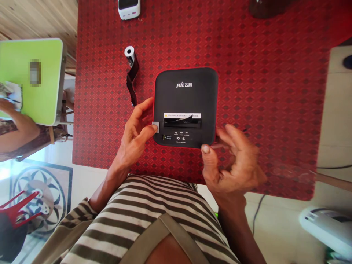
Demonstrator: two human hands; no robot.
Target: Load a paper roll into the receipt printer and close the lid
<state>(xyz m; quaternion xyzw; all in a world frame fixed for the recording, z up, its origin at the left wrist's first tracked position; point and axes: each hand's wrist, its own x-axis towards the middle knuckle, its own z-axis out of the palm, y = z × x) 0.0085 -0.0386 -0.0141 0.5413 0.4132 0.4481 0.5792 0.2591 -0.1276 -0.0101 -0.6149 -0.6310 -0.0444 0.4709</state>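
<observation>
A black square receipt printer [186, 106] lies flat on the red patterned table [247, 73], its paper slot and buttons toward me. My left hand [136, 135] rests against the printer's left side, thumb pressed on a small grey button at the near left corner. My right hand [233, 161] is at the near right corner, thumb touching the front edge, fingers loosely curled and apart with nothing in them. A paper roll [130, 55] with a dark strip trailing from it lies left of the printer.
A small white device [129, 8] stands at the table's far edge. A dark object [265, 8] sits far right. Left of the table is a green tabletop [33, 77] with another person's arm [16, 128]. A red stool [19, 209] and a white appliance [327, 227] are on the floor.
</observation>
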